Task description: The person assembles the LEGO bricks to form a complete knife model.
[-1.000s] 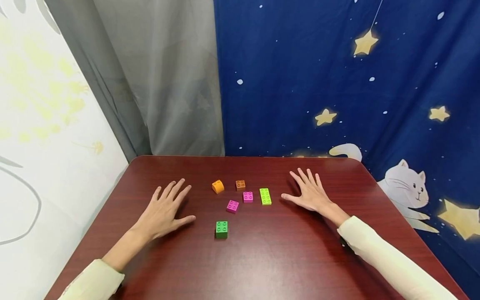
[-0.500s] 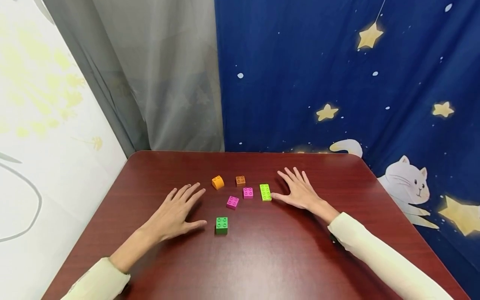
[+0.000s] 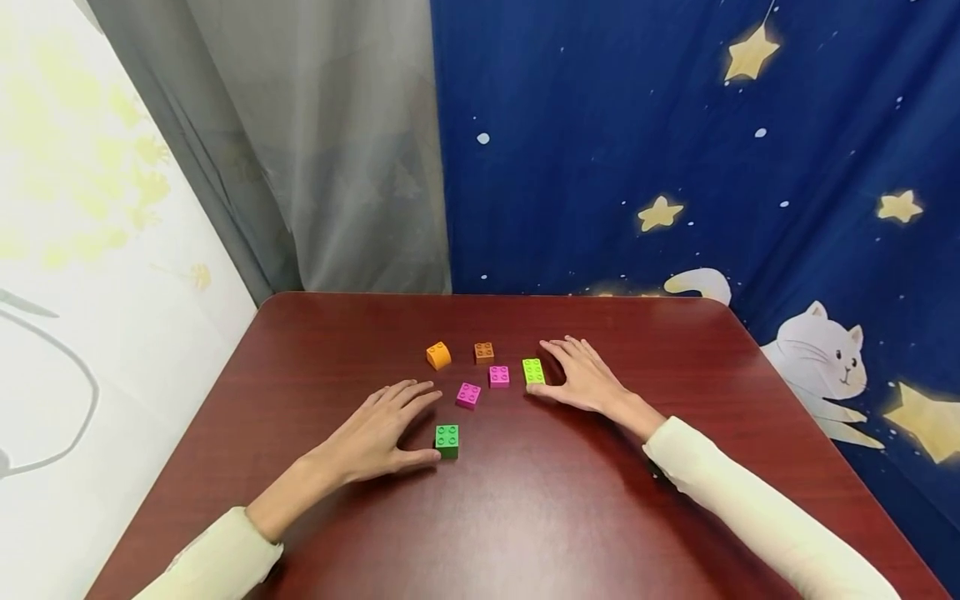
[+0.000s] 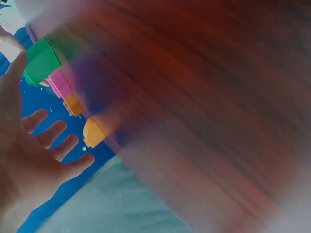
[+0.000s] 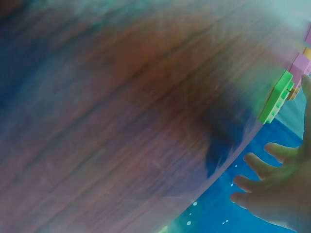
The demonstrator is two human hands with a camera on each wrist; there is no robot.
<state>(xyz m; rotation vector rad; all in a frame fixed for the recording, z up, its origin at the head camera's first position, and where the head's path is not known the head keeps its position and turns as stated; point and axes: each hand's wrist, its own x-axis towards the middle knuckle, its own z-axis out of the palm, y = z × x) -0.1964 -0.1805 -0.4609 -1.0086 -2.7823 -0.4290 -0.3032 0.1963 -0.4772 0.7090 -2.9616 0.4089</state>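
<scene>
My left hand (image 3: 381, 433) is spread beside a green brick (image 3: 447, 442), its thumb tip at the brick's left side; whether it touches, I cannot tell. In the left wrist view the same green brick (image 4: 43, 61) appears near the thumb, with the fingers apart. My right hand (image 3: 585, 377) is at the lime green brick (image 3: 533, 372), thumb across its near edge and fingers extended beyond its far right side. The right wrist view shows this lime brick (image 5: 278, 97) just past the hand, with its fingers separated. Neither hand grips anything.
Two magenta bricks, one tilted (image 3: 468, 395) and one straighter (image 3: 498, 377), lie between the hands. Behind them are a brown-orange brick (image 3: 483, 352) and a curved-top orange brick (image 3: 438, 356). The dark red table (image 3: 487, 525) ends at grey and blue curtains (image 3: 562, 167).
Both hands have moved inward: the left one rightward to the green brick, the right one leftward to the lime green brick. The head view has shifted slightly. The bricks keep their places.
</scene>
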